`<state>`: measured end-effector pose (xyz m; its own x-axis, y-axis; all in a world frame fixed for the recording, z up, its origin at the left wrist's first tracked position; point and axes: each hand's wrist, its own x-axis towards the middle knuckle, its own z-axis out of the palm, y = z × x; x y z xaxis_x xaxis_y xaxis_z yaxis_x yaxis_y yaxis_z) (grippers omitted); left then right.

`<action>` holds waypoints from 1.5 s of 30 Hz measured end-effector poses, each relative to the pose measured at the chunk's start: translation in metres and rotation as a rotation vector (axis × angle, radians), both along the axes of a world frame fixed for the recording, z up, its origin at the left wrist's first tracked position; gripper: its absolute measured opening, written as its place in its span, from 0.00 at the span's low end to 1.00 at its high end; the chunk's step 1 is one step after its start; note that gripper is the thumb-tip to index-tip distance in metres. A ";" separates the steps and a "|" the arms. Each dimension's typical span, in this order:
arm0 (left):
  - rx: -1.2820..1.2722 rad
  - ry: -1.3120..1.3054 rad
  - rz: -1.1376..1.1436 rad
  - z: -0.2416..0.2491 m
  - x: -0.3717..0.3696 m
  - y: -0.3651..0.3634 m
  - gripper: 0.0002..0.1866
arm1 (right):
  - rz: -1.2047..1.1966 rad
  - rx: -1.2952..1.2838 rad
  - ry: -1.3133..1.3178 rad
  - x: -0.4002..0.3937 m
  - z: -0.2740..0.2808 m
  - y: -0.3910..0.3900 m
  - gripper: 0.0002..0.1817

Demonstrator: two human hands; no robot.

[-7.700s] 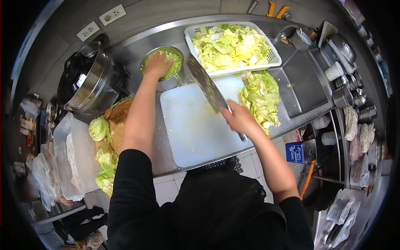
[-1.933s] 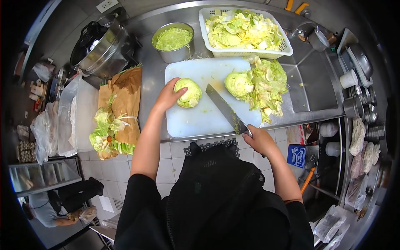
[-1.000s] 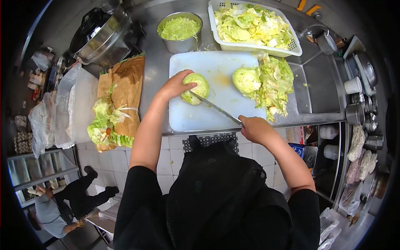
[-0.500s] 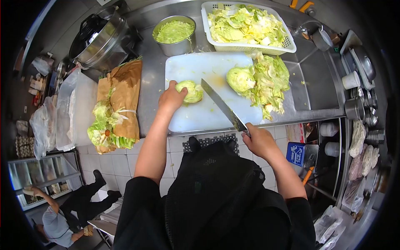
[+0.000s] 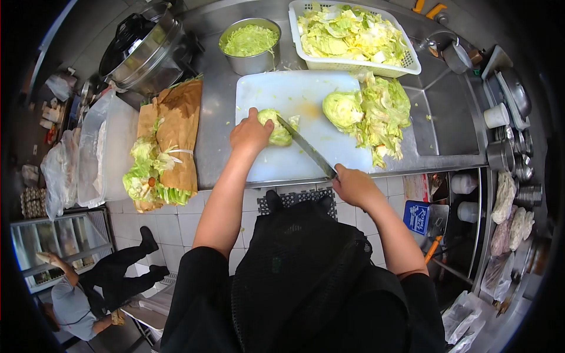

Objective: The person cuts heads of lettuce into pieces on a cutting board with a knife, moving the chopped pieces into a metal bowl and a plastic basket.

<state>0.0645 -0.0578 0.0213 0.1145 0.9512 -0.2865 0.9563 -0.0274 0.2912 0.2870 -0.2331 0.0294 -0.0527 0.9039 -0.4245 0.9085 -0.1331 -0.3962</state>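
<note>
My left hand (image 5: pixel 251 132) is closed on a piece of pale green lettuce (image 5: pixel 278 130) on the white cutting board (image 5: pixel 300 91). In my right hand (image 5: pixel 351 186) is the handle of a large kitchen knife (image 5: pixel 311 150). Its blade slants up and left, with the tip end at the right side of the lettuce. A small cut piece seems to lie just right of the blade tip. Another cut lettuce head (image 5: pixel 341 110) rests on the board's right side, beside a heap of loose outer leaves (image 5: pixel 385 117).
Behind the board stand a metal pot (image 5: pixel 253 63) of shredded lettuce and a white basket (image 5: pixel 353 66) of leaves. Brown paper (image 5: pixel 179 117) wraps vegetables on the left. A sink (image 5: pixel 450 120) lies right. Another person (image 5: pixel 76 303) is at lower left.
The knife has moved left and its tip end now meets the lettuce. My left hand and the lettuce sit slightly further right. The other person's legs have shifted.
</note>
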 end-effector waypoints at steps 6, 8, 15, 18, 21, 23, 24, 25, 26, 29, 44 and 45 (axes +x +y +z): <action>0.075 -0.146 -0.036 -0.022 -0.018 0.008 0.32 | -0.293 -0.348 0.630 0.047 -0.002 0.004 0.13; 0.192 -0.216 -0.091 -0.020 -0.034 0.006 0.35 | -0.367 -0.337 0.675 0.055 -0.005 -0.005 0.13; 0.410 -0.193 -0.551 -0.023 -0.045 -0.005 0.33 | -0.454 -0.234 0.561 0.047 -0.001 -0.017 0.11; 0.248 -0.473 -0.344 -0.046 -0.049 0.016 0.31 | -0.448 -0.213 0.561 0.048 -0.008 -0.020 0.12; -0.010 -0.760 -0.191 -0.044 -0.049 0.013 0.29 | -0.445 -0.220 0.543 0.046 -0.004 -0.018 0.12; -0.118 -0.836 -0.170 -0.045 -0.049 0.013 0.28 | -0.440 -0.233 0.526 0.045 -0.002 -0.018 0.13; -0.153 -0.866 -0.135 -0.053 -0.050 0.015 0.27 | -0.441 -0.235 0.525 0.044 -0.003 -0.019 0.13; -0.187 -0.897 -0.101 -0.059 -0.051 0.019 0.28 | -0.445 -0.214 0.528 0.044 -0.004 -0.020 0.12; -0.189 -0.901 -0.101 -0.066 -0.052 0.022 0.28 | -0.450 -0.193 0.529 0.043 -0.004 -0.020 0.10; -0.054 -0.870 -0.009 -0.072 -0.054 0.026 0.26 | -0.446 -0.217 0.483 0.040 0.006 -0.018 0.11; -0.595 -0.983 0.038 0.040 -0.034 0.007 0.24 | -0.425 -0.214 0.489 0.044 0.000 -0.018 0.14; -0.598 -1.107 0.051 0.045 -0.020 0.016 0.24 | -0.429 -0.213 0.491 0.044 -0.002 -0.018 0.14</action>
